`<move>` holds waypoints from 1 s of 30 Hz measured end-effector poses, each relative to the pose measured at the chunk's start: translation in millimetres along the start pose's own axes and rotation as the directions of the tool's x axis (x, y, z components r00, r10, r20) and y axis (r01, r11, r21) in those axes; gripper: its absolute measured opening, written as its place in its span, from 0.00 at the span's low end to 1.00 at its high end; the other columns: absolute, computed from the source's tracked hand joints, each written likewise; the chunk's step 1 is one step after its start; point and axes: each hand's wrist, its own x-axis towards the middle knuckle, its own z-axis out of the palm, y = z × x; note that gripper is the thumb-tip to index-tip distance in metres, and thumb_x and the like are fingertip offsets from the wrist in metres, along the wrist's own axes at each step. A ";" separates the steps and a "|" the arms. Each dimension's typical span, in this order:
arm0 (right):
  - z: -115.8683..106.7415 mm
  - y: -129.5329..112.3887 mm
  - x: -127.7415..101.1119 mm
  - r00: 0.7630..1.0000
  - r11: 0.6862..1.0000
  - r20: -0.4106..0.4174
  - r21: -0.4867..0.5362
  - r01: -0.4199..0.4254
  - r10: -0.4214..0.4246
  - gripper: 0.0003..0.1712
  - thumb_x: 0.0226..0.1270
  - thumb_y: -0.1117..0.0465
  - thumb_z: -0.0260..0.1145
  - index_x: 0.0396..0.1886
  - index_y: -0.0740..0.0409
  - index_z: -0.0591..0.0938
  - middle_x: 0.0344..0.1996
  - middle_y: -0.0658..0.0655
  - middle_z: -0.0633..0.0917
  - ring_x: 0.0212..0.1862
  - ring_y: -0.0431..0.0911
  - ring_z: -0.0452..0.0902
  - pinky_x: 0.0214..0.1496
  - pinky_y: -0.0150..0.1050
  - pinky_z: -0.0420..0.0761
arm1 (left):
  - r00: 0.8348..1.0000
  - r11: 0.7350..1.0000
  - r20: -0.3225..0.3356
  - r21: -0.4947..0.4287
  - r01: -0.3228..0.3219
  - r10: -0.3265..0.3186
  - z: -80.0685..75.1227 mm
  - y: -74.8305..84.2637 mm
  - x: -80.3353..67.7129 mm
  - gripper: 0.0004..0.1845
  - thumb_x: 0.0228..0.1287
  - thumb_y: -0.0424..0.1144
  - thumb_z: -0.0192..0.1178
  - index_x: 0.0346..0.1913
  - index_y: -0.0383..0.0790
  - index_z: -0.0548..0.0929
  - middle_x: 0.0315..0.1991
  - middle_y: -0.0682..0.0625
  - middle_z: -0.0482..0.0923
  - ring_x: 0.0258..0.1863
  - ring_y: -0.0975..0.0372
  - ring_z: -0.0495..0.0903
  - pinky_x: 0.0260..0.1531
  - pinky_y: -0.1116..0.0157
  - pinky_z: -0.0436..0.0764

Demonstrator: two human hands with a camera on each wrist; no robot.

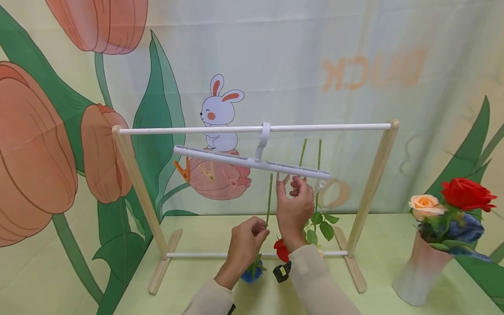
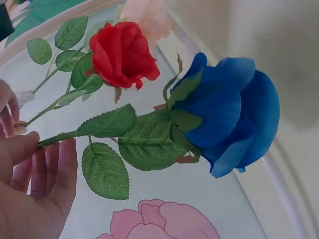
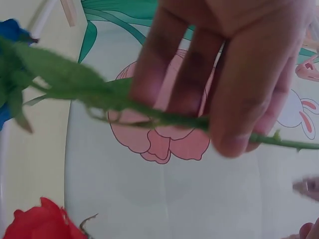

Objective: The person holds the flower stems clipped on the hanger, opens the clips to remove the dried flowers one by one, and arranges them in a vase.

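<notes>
Since the blue rose [image 1: 252, 273] hangs bloom-down, our left hand [image 1: 246, 240] pinches its stem low, steadying it, while our right hand [image 1: 293, 205] holds the tip beneath the hanger [image 1: 252, 162] at twelve o'clock. From the left wrist, we see the bloom at three o'clock. From the right wrist, we see fingers clamped round the stem.

My left hand [image 2: 30, 191] pinched the green stem [image 2: 55, 138] of a blue rose [image 2: 234, 117], bloom off to the right with big veiny leaves [image 2: 107, 122] between. A red rose [image 2: 122, 55] sat just behind it, and a pale peach one [image 2: 147, 15] above that.
</notes>
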 end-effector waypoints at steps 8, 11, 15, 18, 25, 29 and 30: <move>-14.8 12.2 0.8 0.999 1.000 0.040 0.010 0.025 -0.025 0.15 0.62 0.60 0.74 0.47 0.62 0.85 0.38 0.60 0.87 0.35 0.54 0.82 0.39 0.43 0.77 | 0.994 0.993 -0.044 0.071 -0.098 0.102 -6.2 2.8 2.0 0.04 0.61 0.34 0.72 0.37 0.42 0.87 0.29 0.51 0.88 0.28 0.66 0.83 0.32 0.71 0.84; -22.4 14.2 2.8 0.997 0.999 0.060 0.023 0.042 -0.044 0.14 0.62 0.61 0.73 0.46 0.63 0.85 0.38 0.60 0.88 0.36 0.54 0.82 0.39 0.44 0.77 | 0.988 0.983 -0.047 0.118 -0.140 0.146 -10.3 3.8 3.5 0.03 0.61 0.34 0.72 0.35 0.42 0.88 0.27 0.53 0.86 0.27 0.67 0.81 0.30 0.72 0.82; -33.3 14.1 2.5 0.991 0.995 0.095 0.042 0.090 -0.094 0.14 0.62 0.62 0.74 0.45 0.63 0.85 0.39 0.60 0.88 0.38 0.54 0.82 0.41 0.48 0.78 | 0.980 0.964 -0.051 0.198 -0.176 0.190 -17.0 6.6 3.9 0.03 0.60 0.33 0.73 0.34 0.44 0.88 0.27 0.54 0.85 0.27 0.67 0.80 0.30 0.71 0.82; -42.1 15.0 0.5 0.979 0.986 0.114 0.040 0.163 -0.166 0.14 0.61 0.63 0.74 0.45 0.64 0.85 0.38 0.61 0.87 0.39 0.53 0.81 0.41 0.46 0.78 | 0.975 0.943 -0.053 0.271 -0.192 0.214 -20.4 10.1 2.8 0.04 0.60 0.34 0.73 0.34 0.46 0.88 0.29 0.54 0.85 0.28 0.65 0.82 0.30 0.70 0.82; -55.4 22.7 -3.6 0.888 0.901 0.161 0.027 0.433 -0.431 0.12 0.56 0.68 0.76 0.41 0.62 0.86 0.37 0.60 0.87 0.42 0.55 0.78 0.45 0.45 0.76 | 0.945 0.831 -0.071 0.500 -0.244 0.320 -26.5 16.7 1.9 0.05 0.60 0.37 0.73 0.36 0.52 0.89 0.26 0.55 0.80 0.26 0.60 0.82 0.19 0.65 0.78; -59.5 25.5 -7.7 0.769 0.791 0.289 -0.060 0.609 -0.570 0.12 0.51 0.66 0.80 0.37 0.57 0.88 0.36 0.58 0.87 0.43 0.56 0.79 0.43 0.50 0.76 | 0.914 0.744 -0.062 0.605 -0.285 0.400 -27.0 19.9 1.8 0.05 0.59 0.36 0.74 0.35 0.52 0.90 0.26 0.53 0.81 0.25 0.59 0.81 0.17 0.64 0.79; -60.6 25.0 -9.4 0.736 0.760 0.333 -0.081 0.645 -0.589 0.13 0.50 0.65 0.81 0.37 0.55 0.89 0.36 0.57 0.87 0.43 0.55 0.79 0.43 0.51 0.76 | 0.905 0.720 -0.056 0.627 -0.296 0.421 -26.8 20.8 1.7 0.05 0.59 0.36 0.74 0.35 0.52 0.91 0.26 0.53 0.82 0.25 0.59 0.81 0.18 0.64 0.79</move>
